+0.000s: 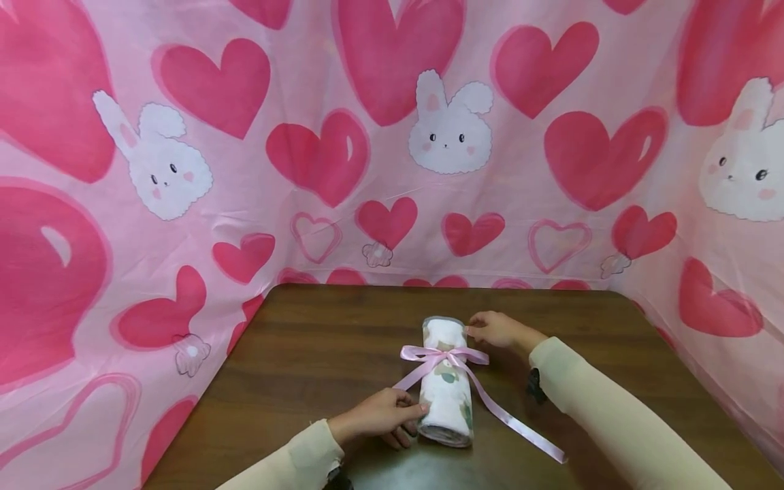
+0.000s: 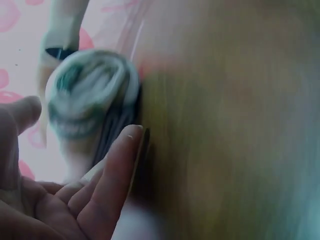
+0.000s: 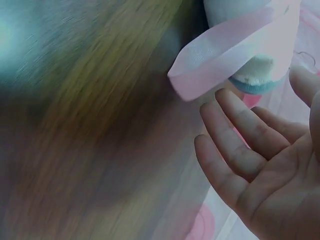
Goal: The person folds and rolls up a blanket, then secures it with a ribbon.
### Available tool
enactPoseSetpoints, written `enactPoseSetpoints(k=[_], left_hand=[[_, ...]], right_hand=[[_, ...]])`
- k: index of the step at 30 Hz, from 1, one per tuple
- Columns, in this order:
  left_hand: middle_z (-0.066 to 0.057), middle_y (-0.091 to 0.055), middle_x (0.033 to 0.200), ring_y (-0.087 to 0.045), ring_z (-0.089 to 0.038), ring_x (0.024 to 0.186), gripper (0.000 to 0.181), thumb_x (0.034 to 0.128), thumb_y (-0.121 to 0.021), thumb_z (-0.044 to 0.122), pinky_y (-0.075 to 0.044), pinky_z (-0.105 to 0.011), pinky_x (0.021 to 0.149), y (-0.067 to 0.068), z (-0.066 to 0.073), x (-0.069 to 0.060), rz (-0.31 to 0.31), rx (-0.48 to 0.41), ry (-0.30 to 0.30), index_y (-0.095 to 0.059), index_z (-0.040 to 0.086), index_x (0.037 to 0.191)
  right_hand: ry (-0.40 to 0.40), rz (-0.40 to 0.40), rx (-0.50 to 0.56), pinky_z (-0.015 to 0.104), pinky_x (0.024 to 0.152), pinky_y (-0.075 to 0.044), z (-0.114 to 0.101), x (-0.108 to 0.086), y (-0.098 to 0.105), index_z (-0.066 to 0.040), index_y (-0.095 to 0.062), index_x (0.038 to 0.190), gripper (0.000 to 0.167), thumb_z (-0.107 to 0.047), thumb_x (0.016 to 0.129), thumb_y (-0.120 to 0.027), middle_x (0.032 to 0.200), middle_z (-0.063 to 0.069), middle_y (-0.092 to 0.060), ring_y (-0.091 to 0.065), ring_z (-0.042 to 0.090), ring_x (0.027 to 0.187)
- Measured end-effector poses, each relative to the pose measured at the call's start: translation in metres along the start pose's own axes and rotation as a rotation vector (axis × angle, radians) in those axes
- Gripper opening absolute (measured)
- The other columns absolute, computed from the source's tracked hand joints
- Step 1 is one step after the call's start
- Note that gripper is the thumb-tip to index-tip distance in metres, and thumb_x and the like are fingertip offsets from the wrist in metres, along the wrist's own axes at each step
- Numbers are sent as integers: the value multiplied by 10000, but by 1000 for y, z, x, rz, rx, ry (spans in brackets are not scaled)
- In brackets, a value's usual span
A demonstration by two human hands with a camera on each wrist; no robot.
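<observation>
A rolled white towel (image 1: pixel 446 401) with green and brown patches lies on the table, its spiral end towards me. Round its upper half a pink ribbon (image 1: pixel 437 355) is tied in a bow, one long tail trailing to the right. My left hand (image 1: pixel 382 414) is at the roll's near left edge, thumb and fingers spread apart in the left wrist view beside the blurred towel end (image 2: pixel 95 85). By the far right edge is my right hand (image 1: pixel 497 330). Its fingers (image 3: pixel 235 145) are loosely extended below the ribbon loop in the right wrist view. Whether either hand touches the towel I cannot tell.
The dark brown wooden table (image 1: pixel 318 327) carries the roll near its middle. A pink cloth (image 1: pixel 380 184) with hearts and rabbits hangs behind the table and along both sides. Dark bands sit at both sleeve cuffs.
</observation>
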State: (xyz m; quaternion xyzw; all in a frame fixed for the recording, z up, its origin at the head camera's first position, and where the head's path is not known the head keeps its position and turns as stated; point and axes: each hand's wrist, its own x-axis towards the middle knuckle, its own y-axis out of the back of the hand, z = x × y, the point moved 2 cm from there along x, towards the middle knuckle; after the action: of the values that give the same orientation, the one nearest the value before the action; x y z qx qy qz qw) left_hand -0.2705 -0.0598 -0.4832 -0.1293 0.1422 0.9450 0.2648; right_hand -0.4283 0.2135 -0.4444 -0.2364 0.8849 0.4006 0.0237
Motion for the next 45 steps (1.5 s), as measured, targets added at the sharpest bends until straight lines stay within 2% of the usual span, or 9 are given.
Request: enactPoseSetpoints(k=[6, 12, 17, 23, 31, 35, 38, 41, 45], left_hand=[[-160, -672, 782, -689, -294, 640, 410, 929, -677, 302, -556, -354, 523, -13, -3, 7, -1, -123, -13, -520, 1, 1159], [-166, -672, 730, -680, -268, 619, 219, 916, -669, 84, -557, -339, 536, -18, -3, 13, 13, -218, -97, -557, -11, 1078], [-160, -677, 752, -670, -245, 621, 183, 901, -657, 7, -561, -336, 559, -18, 0, 21, 33, -274, -147, -575, -30, 1060], [-184, -684, 781, -667, -241, 620, 226, 890, -661, 4, -561, -325, 557, -8, 1, 29, 63, -289, -139, -584, -43, 1097], [-178, -684, 827, -673, -261, 634, 248, 905, -665, 33, -564, -333, 569, -4, -4, 32, 40, -330, -116, -570, -36, 1124], [-181, -687, 832, -681, -273, 647, 293, 934, -653, 108, -568, -359, 582, -4, -5, 28, 29, -291, -104, -560, -47, 1165], [-169, -685, 833, -679, -269, 642, 296, 951, -638, 158, -568, -385, 586, 6, -2, 22, 21, -207, -93, -592, -48, 1158], [-181, -681, 855, -675, -258, 646, 263, 958, -629, 174, -569, -409, 607, 25, 1, 18, 10, -112, -95, -638, -39, 1113], [-207, -687, 901, -682, -285, 700, 251, 963, -617, 157, -568, -426, 645, 57, 6, 18, 9, 10, -132, -650, -58, 1088]], right_hand=[[-21, -28, 86, 449, 867, -511, -9, 9, -8, 35, -542, 1287, 530, -333, 927, -668, 1005, 101, -655, -641, 238, 878], [30, -29, 102, 428, 834, -532, -15, 18, -15, 46, -499, 1339, 519, -247, 941, -659, 1175, 173, -605, -658, 248, 873], [22, 12, 75, 389, 792, -544, -15, 26, -17, -6, -539, 1322, 466, -246, 941, -658, 1160, 153, -607, -647, 213, 827], [58, 53, 52, 362, 724, -550, -14, 36, -15, 27, -540, 1301, 457, -240, 948, -649, 1077, 149, -624, -645, 199, 760], [57, 56, 61, 356, 693, -542, -13, 37, -16, 58, -516, 1312, 479, -228, 950, -644, 986, 132, -637, -634, 201, 734], [63, 60, 69, 363, 700, -545, -8, 32, -18, 51, -513, 1322, 486, -246, 957, -637, 1033, 146, -633, -636, 201, 728], [47, 51, 95, 386, 703, -545, -5, 26, -15, 39, -507, 1333, 491, -251, 958, -635, 1041, 153, -624, -631, 215, 726], [28, 33, 122, 405, 699, -549, -2, 20, -9, 34, -505, 1337, 475, -230, 962, -628, 1028, 156, -629, -632, 228, 729], [46, 14, 89, 440, 729, -549, 2, 10, 1, 60, -527, 1302, 421, -175, 965, -618, 1029, 168, -645, -655, 281, 785]])
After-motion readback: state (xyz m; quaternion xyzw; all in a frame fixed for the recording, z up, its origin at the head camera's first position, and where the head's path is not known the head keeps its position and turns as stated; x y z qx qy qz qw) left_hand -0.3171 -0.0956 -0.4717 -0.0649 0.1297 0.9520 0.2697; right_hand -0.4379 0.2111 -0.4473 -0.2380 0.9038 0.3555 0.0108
